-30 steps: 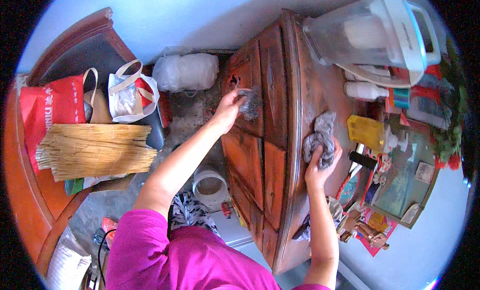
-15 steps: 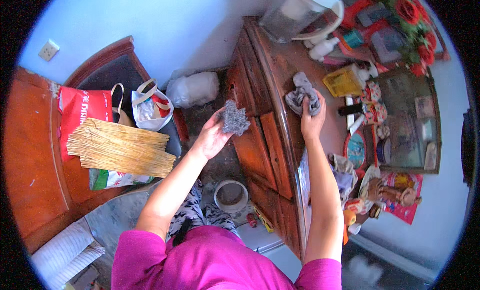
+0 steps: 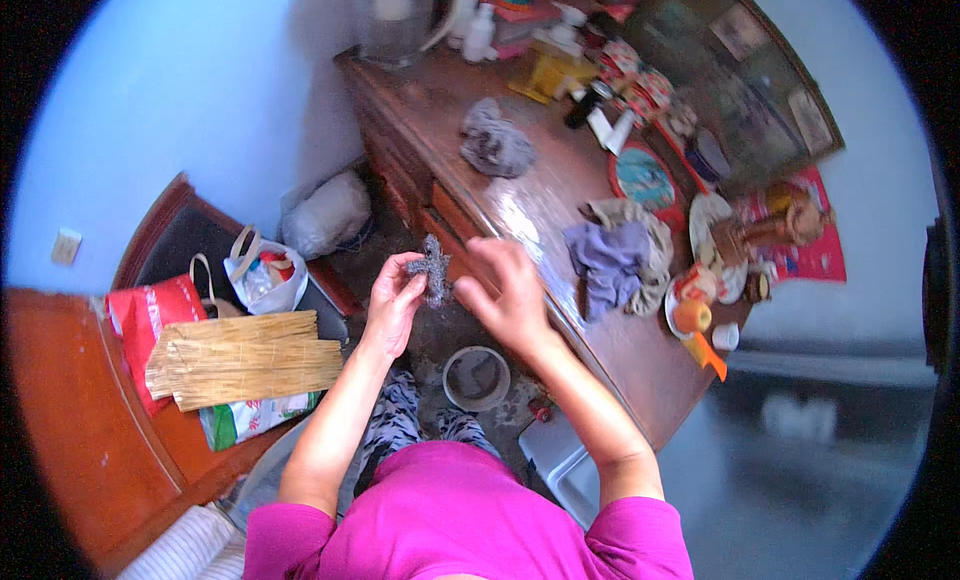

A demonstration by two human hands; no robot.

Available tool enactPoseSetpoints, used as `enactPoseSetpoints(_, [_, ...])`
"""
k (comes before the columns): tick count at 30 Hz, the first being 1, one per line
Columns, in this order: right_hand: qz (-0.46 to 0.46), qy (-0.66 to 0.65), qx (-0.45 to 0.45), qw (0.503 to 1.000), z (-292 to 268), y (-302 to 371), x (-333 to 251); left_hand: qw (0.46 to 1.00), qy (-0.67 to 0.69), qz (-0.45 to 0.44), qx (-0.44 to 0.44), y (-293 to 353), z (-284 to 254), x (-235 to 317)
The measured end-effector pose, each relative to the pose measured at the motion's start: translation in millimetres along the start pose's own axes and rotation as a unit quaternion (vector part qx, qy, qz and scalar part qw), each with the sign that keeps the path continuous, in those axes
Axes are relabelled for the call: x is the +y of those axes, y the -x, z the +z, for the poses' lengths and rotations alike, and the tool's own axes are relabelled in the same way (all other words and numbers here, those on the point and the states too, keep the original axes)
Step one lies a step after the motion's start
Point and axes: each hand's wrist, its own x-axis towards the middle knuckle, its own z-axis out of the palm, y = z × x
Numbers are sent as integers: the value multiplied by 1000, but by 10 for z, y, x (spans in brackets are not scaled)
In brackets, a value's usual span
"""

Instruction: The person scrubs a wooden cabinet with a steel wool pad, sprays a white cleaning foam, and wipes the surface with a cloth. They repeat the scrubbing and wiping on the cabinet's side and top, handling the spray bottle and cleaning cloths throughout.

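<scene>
My left hand (image 3: 392,302) pinches a small, dark grey fuzzy pad (image 3: 432,270) that stands up from its fingertips. I cannot make out what the pad is made of. My right hand (image 3: 508,292), blurred by motion, hangs just right of the pad with its fingers apart and holds nothing. A crumpled grey rag (image 3: 497,140) lies on the wooden dresser top (image 3: 425,110), beyond my right hand. Further right on the same top, a purple-grey cloth (image 3: 605,270) is heaped beside a beige one (image 3: 650,255).
A framed mirror (image 3: 735,75), a yellow bottle (image 3: 552,72) and a round red-rimmed mirror (image 3: 643,175) stand along the dresser's back. Left are bundled straw sticks (image 3: 245,358) and a white bag (image 3: 268,280) on a chair. A bucket (image 3: 476,352) sits on the floor.
My right hand has let go of the grey rag and come back toward my left hand. The fuzzy pad is now turned edge-on. The view has swung right.
</scene>
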Motion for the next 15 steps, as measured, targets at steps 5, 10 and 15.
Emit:
enactPoseSetpoints(5, [124,-66,-10,990,201,592,-117,984,-170,50,0,134,267,-62])
enactPoseSetpoints(10, [119,-139,52,982,204,555,-117,967,-241,82,-18,154,344,-53])
enactPoseSetpoints(15, [132,-185,144,963,90,290,-53,978,-195,72,-12,175,633,191])
